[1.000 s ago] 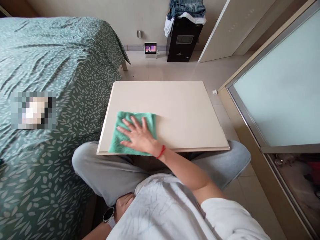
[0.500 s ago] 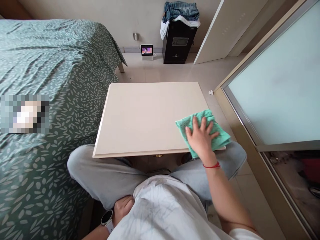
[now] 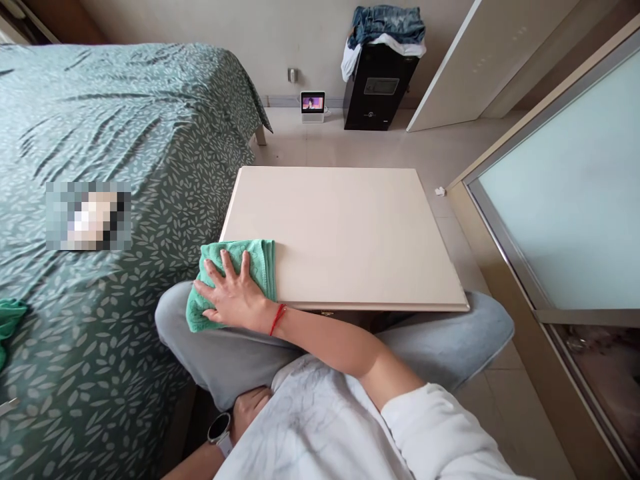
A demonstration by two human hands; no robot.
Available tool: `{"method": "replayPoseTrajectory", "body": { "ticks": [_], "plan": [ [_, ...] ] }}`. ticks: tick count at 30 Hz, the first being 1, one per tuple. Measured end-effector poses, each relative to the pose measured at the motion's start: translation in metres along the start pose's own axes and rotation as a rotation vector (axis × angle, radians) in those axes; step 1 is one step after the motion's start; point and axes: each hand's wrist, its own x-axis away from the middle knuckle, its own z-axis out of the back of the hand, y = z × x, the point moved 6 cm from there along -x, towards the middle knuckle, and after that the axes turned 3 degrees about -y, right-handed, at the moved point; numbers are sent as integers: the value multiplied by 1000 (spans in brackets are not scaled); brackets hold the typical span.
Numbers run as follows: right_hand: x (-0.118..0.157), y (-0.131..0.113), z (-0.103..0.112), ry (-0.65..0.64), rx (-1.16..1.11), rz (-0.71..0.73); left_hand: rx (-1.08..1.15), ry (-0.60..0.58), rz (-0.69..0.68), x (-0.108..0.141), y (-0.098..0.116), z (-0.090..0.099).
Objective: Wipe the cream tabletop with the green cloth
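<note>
My right hand (image 3: 235,293), a red string bracelet at its wrist, lies flat with spread fingers on a folded green cloth (image 3: 263,257). Its palm presses the cloth onto the near left corner of a cream tabletop (image 3: 345,227), and part of the cloth hangs past the edge. My right arm crosses in front of my body to reach there. Down at my lap, my left hand (image 3: 250,405) is closed with curled fingers, partly covered by my white shirt (image 3: 310,427). Anything inside it is hidden. A watch (image 3: 220,428) is on that wrist.
A bed with a green leaf-pattern cover (image 3: 170,147) stands left, holding a blurred-out object (image 3: 93,220) and another green cloth (image 3: 10,320). Beyond the table are a small screen (image 3: 313,105) and a black cabinet (image 3: 375,87) topped with jeans (image 3: 387,25). A frosted sliding door (image 3: 575,200) borders the right.
My right hand has moved with the green cloth from the near right corner of the tabletop to the near left corner. The view has shifted slightly left. My left hand stays at my lap.
</note>
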Motion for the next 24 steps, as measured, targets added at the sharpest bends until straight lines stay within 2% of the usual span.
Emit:
{"method": "replayPoseTrajectory", "body": {
  "ticks": [3,6,9,14,16,17,18,20,22,24],
  "plan": [
    [18,15,3,8,-43,-40,11,-45,-22,-1,3,-1],
    [66,52,4,7,-96,-185,12,-63,-18,-1,4,-1],
    [140,105,3,7,-85,-423,5,-67,-19,-2,6,-1],
    [289,206,5,8,57,-883,-2,-67,-34,-4,8,0],
    [336,239,7,27,82,-1072,-3,-64,-41,-5,8,1],
    [351,251,8,43,76,-1148,-2,-64,-44,-5,8,1],
    [359,259,9,58,64,-1202,0,-64,-48,-5,8,1],
    [350,264,10,71,38,-1219,3,-65,-52,-5,7,0],
    [311,253,12,59,43,-1137,4,-65,-49,-5,7,0],
    [253,227,13,38,58,-994,2,-65,-44,-4,6,-1]
  ]
}}
